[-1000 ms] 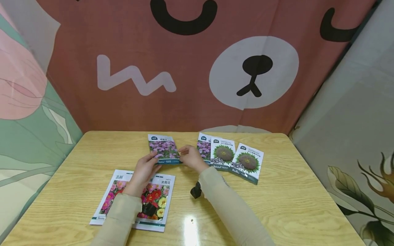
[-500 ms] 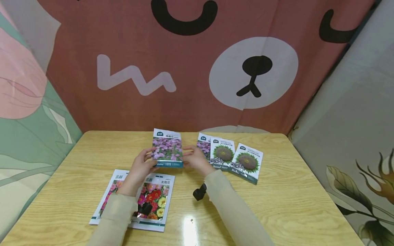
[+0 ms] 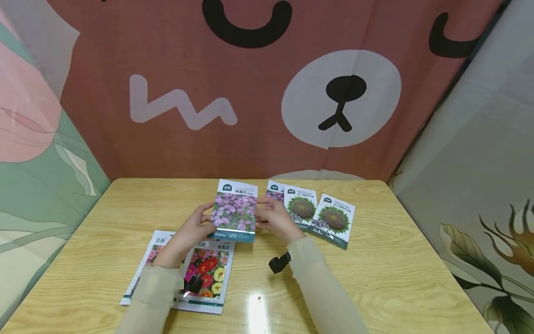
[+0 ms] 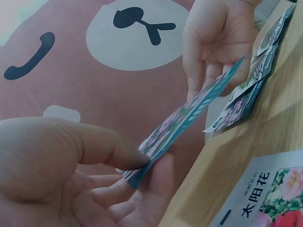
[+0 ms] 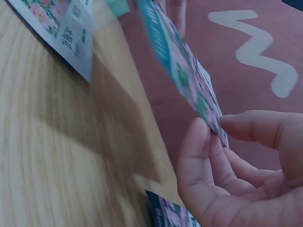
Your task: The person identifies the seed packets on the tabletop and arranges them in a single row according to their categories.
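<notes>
Purple-flowered pkt (image 3: 234,211) is seen in the head view, held up over the far half of the wooden table (image 3: 396,260), printed face toward the camera. Its L edge is pinched by the L hand (image 3: 187,234), its R edge by the R hand (image 3: 279,220). Pale sleeves (image 3: 329,287) are worn on both arms. Lower L, two larger flower pkts (image 3: 214,273) are laid side by side, partly hidden by the L arm. To the R, two green-rimmed seed-head pkts (image 3: 333,220) are laid close together; a 2nd purple pkt (image 3: 275,192) is partly covered by the nearer one. Bkgd is filled by a brown-red cloth (image 3: 187,153) w/ a bear print.

L wrist view: pkt is seen nearly edge-on, slanted. Its near corner is gripped btwn L thumb (on top) & fingers (beneath); far end is held by the R hand, exact grip there can't be told.

R wrist view: pkt edge is nipped btwn R thumb & fingertips. L fingers are only partly shown at the top. Shadow (image 5: 128,127) is cast on the tabletop.
</notes>
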Demonstrator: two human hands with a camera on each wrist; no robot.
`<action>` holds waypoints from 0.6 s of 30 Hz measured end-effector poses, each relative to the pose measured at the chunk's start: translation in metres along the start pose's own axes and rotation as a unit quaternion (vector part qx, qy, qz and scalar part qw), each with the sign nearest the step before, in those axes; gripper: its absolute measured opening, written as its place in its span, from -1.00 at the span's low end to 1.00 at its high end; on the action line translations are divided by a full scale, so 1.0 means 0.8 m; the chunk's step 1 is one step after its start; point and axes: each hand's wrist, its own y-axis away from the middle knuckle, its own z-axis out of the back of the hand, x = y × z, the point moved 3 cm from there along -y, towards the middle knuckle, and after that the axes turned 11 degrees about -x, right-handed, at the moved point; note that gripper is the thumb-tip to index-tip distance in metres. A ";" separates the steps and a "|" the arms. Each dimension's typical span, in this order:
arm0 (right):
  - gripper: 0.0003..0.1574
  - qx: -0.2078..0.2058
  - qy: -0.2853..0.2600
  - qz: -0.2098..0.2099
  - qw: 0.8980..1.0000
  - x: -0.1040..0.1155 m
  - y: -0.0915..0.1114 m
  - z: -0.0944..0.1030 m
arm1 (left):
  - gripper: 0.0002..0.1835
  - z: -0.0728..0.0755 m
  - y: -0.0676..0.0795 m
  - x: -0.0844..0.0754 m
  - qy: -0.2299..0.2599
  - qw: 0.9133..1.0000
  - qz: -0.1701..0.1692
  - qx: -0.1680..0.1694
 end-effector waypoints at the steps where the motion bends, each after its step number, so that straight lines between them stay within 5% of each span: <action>1: -0.43 -0.004 -0.003 0.001 1.000 0.001 0.001 0.002 | -0.24 0.000 0.000 0.000 -0.005 1.000 -0.001 0.004; 9: -0.69 -0.015 0.024 0.010 1.000 0.006 0.007 0.014 | -0.45 -0.003 0.001 0.004 -0.018 0.999 -0.018 0.031; 18: -0.51 0.043 0.057 0.001 0.997 0.006 0.019 0.030 | -0.69 -0.007 0.004 0.003 -0.041 0.997 -0.036 0.052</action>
